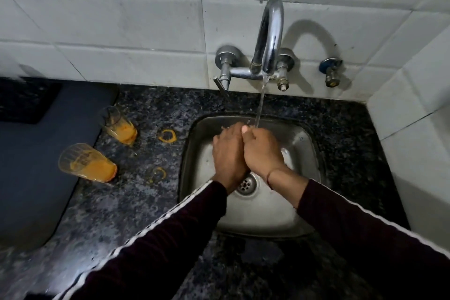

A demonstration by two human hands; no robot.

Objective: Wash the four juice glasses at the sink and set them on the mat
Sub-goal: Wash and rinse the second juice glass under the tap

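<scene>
Left hand (227,153) and right hand (261,151) pressed together — curled fingers hide any glass — over steel sink (304,143).

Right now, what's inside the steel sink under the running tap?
Inside the square steel sink: both hands, left and right, pressed together under the stream, and the round drain. Anything held between them is covered.

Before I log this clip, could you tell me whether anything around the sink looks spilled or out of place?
Yes. Two orange juice rings stain the speckled granite counter left of the steel sink. Two clear ribbed glasses with orange dregs stand beside the dark mat, not on it.
</scene>
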